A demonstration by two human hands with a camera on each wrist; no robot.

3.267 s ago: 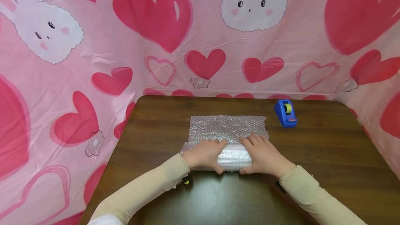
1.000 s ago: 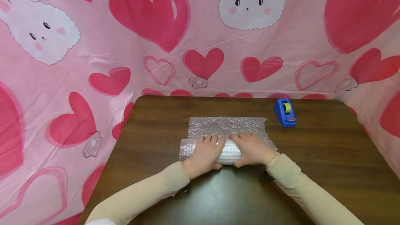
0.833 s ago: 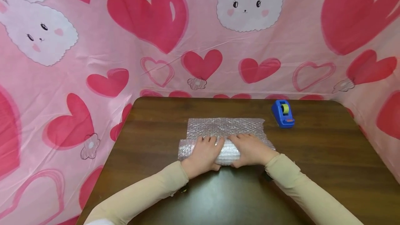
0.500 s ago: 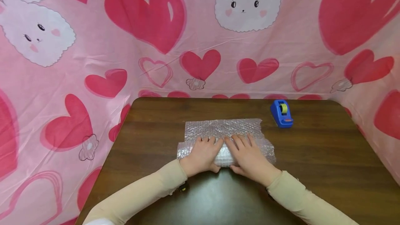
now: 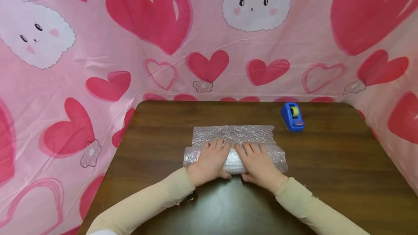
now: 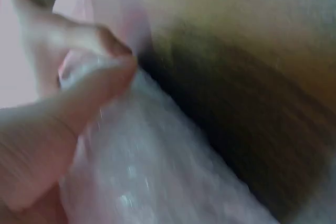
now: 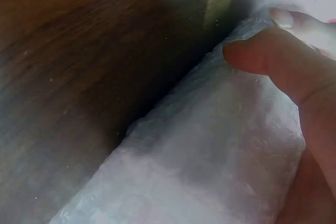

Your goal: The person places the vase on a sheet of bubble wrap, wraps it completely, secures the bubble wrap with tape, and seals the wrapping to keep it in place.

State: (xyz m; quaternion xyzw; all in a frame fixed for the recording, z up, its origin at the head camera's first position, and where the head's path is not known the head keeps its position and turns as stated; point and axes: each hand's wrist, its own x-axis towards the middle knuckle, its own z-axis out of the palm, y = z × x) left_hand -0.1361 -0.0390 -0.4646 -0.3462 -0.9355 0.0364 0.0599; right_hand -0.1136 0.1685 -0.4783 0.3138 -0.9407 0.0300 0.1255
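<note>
A roll of clear bubble wrap lies crosswise on the table, its flat unrolled part stretching away behind it. My left hand grips the roll left of its middle, thumb on the near side and fingers over the top. Just to the right, my right hand holds it the same way. In the left wrist view the thumb presses against the blurred wrap. The right wrist view has the other thumb lying along the wrapped roll. Whatever is inside the roll is hidden.
A blue tape dispenser with yellowish tape stands at the back right of the brown wooden table. Pink cloth with hearts and rabbits hangs behind the table and along its sides.
The roll has turned, and its ends now stick out on both sides of the hands. My right hand lifted and resettled with fingers spread further over the top. My left hand shifted slightly.
</note>
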